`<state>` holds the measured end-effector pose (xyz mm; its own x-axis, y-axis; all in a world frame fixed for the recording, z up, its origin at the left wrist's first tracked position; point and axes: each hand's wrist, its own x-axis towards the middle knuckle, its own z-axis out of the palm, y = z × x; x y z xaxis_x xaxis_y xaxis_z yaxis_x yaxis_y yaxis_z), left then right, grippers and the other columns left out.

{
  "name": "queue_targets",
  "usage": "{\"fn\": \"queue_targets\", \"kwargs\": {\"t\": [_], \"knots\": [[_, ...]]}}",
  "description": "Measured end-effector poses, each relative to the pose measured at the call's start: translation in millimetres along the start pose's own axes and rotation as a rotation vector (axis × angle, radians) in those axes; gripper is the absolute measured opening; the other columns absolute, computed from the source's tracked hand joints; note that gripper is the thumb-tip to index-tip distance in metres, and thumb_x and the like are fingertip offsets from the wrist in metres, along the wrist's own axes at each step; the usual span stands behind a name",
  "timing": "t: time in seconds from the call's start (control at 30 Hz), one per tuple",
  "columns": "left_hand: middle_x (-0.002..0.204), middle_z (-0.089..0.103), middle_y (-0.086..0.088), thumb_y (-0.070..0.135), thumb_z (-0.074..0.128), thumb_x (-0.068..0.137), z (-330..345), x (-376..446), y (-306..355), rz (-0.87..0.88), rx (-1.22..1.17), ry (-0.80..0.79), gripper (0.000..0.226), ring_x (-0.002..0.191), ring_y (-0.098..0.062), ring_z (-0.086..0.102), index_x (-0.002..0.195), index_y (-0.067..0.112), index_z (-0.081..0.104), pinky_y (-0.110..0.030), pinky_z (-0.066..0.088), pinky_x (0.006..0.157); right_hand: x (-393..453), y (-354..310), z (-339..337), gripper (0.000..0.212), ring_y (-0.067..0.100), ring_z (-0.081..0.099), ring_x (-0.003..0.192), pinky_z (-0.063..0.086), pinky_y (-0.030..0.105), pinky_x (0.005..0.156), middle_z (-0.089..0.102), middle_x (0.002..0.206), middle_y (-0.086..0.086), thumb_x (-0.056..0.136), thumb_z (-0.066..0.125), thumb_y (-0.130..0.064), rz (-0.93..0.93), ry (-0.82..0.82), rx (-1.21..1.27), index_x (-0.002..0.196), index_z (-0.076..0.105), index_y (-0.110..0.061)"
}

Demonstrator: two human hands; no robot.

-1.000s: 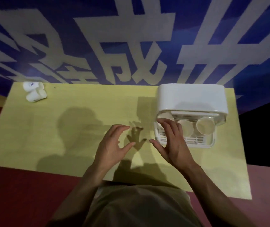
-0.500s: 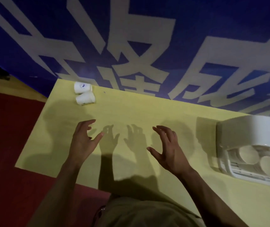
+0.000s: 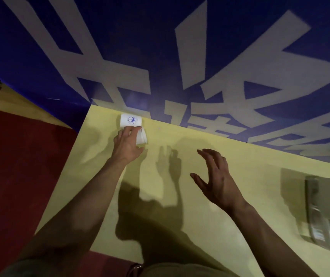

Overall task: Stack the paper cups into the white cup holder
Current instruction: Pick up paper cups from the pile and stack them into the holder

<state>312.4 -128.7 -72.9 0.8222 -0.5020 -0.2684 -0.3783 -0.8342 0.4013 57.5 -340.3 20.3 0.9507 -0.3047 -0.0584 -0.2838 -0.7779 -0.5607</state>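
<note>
Two paper cups (image 3: pixel 133 126) lie on their sides at the desk's (image 3: pixel 240 176) far corner, around eleven o'clock, so they are not yet stacked; the white cup holder (image 3: pixel 324 214) sits well apart at three o'clock, half cut off and blurred, and I can't tell what it already contains. The left hand (image 3: pixel 127 143) reaches onto the nearer cup, fingers curling over it, seemingly taking hold. The right hand (image 3: pixel 214 178) hovers over the middle of the desk, fingers spread and loosely bent, holding nothing.
</note>
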Motion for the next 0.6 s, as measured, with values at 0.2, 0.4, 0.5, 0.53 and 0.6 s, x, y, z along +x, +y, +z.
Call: {"fn": "queue_targets", "kwargs": {"t": [0.2, 0.4, 0.5, 0.53, 0.6], "knots": [[0.133, 0.053, -0.004, 0.029, 0.076, 0.083, 24, 18, -15, -0.002, 0.005, -0.058, 0.071, 0.125, -0.032, 0.051, 0.145, 0.027, 0.042, -0.047, 0.034, 0.103, 55, -11, 19, 0.069, 0.026, 0.046, 0.13, 0.05, 0.039, 0.103, 0.042, 0.149, 0.005, 0.093, 0.072, -0.038, -0.012, -0.051, -0.078, 0.152, 0.041, -0.017], [0.136, 0.051, -0.001, 0.04, 0.071, 0.077, 14, -24, -50, -0.062, -0.353, 0.047, 0.086, 0.121, -0.023, 0.054, 0.153, 0.028, 0.033, -0.044, 0.042, 0.102, 151, -42, 66, 0.066, 0.033, 0.046, 0.128, 0.05, 0.047, 0.102, 0.043, 0.147, 0.016, 0.097, 0.067, -0.036, -0.204, -0.165, -0.135, 0.153, 0.041, -0.014], [0.138, 0.053, -0.002, 0.049, 0.079, 0.077, -3, -51, -72, -0.099, -0.485, 0.099, 0.09, 0.118, -0.022, 0.058, 0.153, 0.028, 0.036, -0.042, 0.053, 0.097, 198, -67, 101, 0.07, 0.037, 0.041, 0.135, 0.049, 0.049, 0.103, 0.039, 0.153, 0.019, 0.096, 0.067, -0.033, -0.273, -0.245, -0.194, 0.157, 0.036, -0.019], [0.137, 0.054, -0.001, 0.053, 0.078, 0.077, -7, -61, -79, -0.105, -0.53, 0.119, 0.088, 0.12, -0.02, 0.058, 0.151, 0.029, 0.038, -0.042, 0.054, 0.097, 210, -76, 113, 0.072, 0.038, 0.04, 0.137, 0.049, 0.05, 0.103, 0.037, 0.156, 0.02, 0.096, 0.068, -0.032, -0.294, -0.265, -0.224, 0.159, 0.034, -0.021], [0.139, 0.055, 0.001, 0.047, 0.081, 0.078, -12, -77, -92, -0.131, -0.583, 0.161, 0.083, 0.125, -0.017, 0.057, 0.149, 0.028, 0.041, -0.042, 0.054, 0.1, 230, -91, 136, 0.075, 0.039, 0.036, 0.141, 0.046, 0.049, 0.107, 0.031, 0.161, 0.02, 0.096, 0.067, -0.031, -0.317, -0.303, -0.298, 0.161, 0.03, -0.024]]}}
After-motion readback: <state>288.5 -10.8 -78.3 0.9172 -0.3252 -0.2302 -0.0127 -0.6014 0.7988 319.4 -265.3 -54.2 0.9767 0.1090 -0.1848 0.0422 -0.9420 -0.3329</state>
